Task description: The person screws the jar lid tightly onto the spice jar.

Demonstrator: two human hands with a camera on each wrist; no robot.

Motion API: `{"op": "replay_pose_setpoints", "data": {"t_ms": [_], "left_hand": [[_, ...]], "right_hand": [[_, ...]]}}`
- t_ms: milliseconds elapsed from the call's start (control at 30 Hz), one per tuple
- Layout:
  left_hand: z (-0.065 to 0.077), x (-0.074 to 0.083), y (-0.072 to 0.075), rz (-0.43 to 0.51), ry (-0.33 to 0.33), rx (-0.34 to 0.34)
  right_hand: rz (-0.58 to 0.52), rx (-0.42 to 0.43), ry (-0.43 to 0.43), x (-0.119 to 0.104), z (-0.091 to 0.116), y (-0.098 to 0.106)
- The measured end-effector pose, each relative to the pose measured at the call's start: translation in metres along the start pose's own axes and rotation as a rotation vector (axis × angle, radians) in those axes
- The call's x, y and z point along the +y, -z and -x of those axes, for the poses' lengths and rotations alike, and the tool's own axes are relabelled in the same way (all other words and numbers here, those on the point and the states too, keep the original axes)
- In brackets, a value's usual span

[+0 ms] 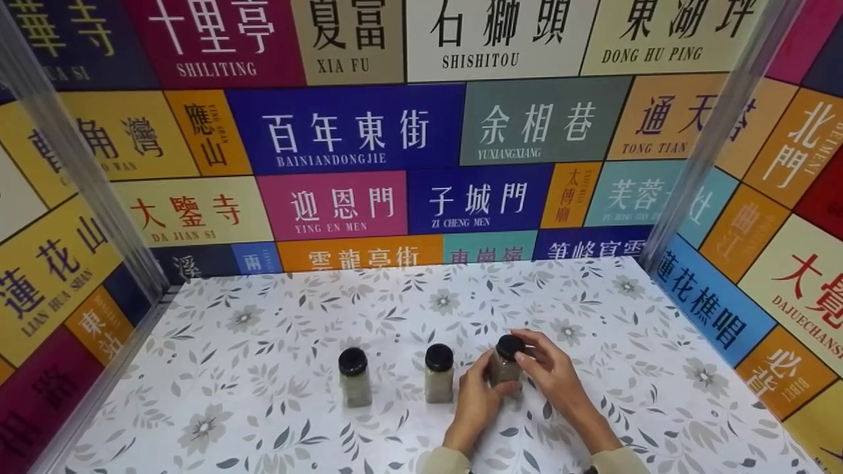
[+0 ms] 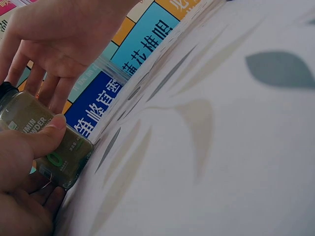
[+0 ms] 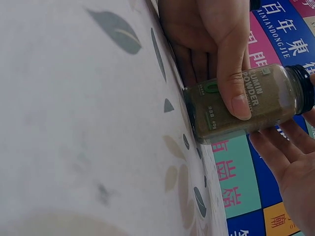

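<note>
A clear jar of cumin powder (image 1: 506,372) with a black screw cap (image 1: 511,345) stands upright on the table. My left hand (image 1: 479,399) grips the jar's body from the left, and its thumb lies across the printed label in the right wrist view. From the right, my right hand (image 1: 561,380) holds the black cap between thumb and fingers. The left wrist view shows the jar's brown powder (image 2: 74,147) behind the glass, with the right hand's fingers behind the neck. Part of the label is hidden by the left thumb.
Two similar black-capped jars, a middle jar (image 1: 439,382) and a left jar (image 1: 355,380), stand in a row left of the hands. The table (image 1: 276,342) has a white leaf-and-flower cover. Colourful sign-printed panels (image 1: 349,131) enclose its back and sides.
</note>
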State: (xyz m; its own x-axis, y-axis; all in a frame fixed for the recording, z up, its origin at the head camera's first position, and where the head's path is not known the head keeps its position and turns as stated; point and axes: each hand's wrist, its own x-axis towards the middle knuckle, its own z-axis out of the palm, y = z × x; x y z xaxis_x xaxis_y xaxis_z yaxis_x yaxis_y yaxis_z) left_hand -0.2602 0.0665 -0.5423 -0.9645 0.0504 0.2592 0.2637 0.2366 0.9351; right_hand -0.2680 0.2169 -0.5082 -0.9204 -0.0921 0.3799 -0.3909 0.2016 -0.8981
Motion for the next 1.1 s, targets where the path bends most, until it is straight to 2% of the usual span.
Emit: {"op": "replay_pose_setpoints", "data": {"t_ms": [267, 500, 767, 1000, 1100], "left_hand": [[0.0004, 0.001, 0.0004, 0.014, 0.004, 0.0], [0.0003, 0.0003, 0.0, 0.018, 0.002, 0.002], [-0.0013, -0.0009, -0.0005, -0.006, 0.02, 0.0], [0.0002, -0.0004, -0.0002, -0.009, -0.029, 0.008], [0.0012, 0.0002, 0.0003, -0.004, -0.022, 0.006]], "right_hand": [[-0.038, 0.005, -0.034, -0.0021, 0.0004, -0.0017], [-0.028, 0.013, -0.045, -0.0014, 0.0003, -0.0022], [0.003, 0.006, -0.016, -0.0001, -0.0012, -0.0004], [0.004, 0.007, -0.015, 0.001, 0.0, -0.0004], [-0.007, 0.002, -0.03, 0.0007, 0.0007, -0.0007]]}}
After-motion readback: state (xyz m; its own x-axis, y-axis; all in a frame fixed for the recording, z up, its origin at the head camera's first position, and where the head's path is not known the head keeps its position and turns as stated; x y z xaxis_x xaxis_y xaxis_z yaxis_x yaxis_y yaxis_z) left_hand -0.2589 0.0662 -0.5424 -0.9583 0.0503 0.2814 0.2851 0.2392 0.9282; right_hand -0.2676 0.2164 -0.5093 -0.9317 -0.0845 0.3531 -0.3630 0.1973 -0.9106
